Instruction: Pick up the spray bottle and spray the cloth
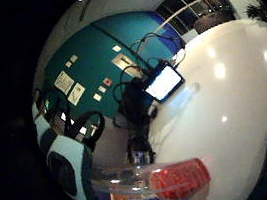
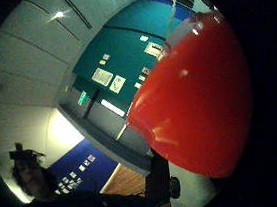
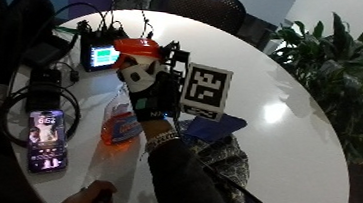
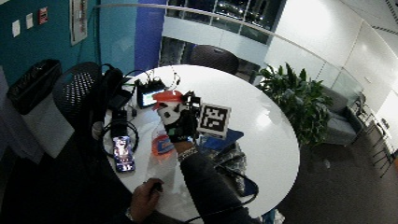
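Note:
In the outside view my gloved right hand (image 3: 152, 91) grips the neck of the spray bottle (image 3: 119, 123) just under its red head (image 3: 136, 47). The bottle is clear with orange liquid and is held upright near the table's left side. I cannot tell whether its base touches the table. A blue cloth (image 3: 215, 127) lies on the table to the right of my wrist, partly hidden by my arm. The red head (image 2: 194, 107) fills much of the thumb side palm view. The bottle's labelled body (image 1: 171, 183) shows close to the palm in the little finger side view.
On the round white table (image 3: 298, 143) a phone (image 3: 48, 139) with a lit screen lies left of the bottle. A small monitor (image 3: 102, 56) with cables stands behind it. A patterned fabric (image 3: 229, 159) lies by my forearm. A bare hand (image 3: 88, 200) rests at the near edge. Plants (image 3: 345, 72) stand at the right.

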### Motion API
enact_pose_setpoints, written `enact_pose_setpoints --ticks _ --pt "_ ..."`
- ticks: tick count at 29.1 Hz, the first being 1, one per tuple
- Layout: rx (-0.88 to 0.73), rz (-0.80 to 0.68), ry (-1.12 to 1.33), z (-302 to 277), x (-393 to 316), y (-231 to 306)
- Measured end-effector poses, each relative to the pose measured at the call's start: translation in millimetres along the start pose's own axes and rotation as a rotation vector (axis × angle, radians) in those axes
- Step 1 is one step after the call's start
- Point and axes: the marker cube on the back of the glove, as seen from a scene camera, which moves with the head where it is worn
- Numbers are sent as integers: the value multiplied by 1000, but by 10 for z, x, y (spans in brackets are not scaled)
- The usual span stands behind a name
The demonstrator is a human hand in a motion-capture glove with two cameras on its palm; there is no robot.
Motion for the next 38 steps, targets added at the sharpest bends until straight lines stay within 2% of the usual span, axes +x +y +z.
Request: enact_pose_setpoints --ticks 12,18,38 --pt "19 -71 5 -33 -140 -216" --pt "-12 -55 2 2 -13 -175" --pt "-221 214 -34 181 391 235"
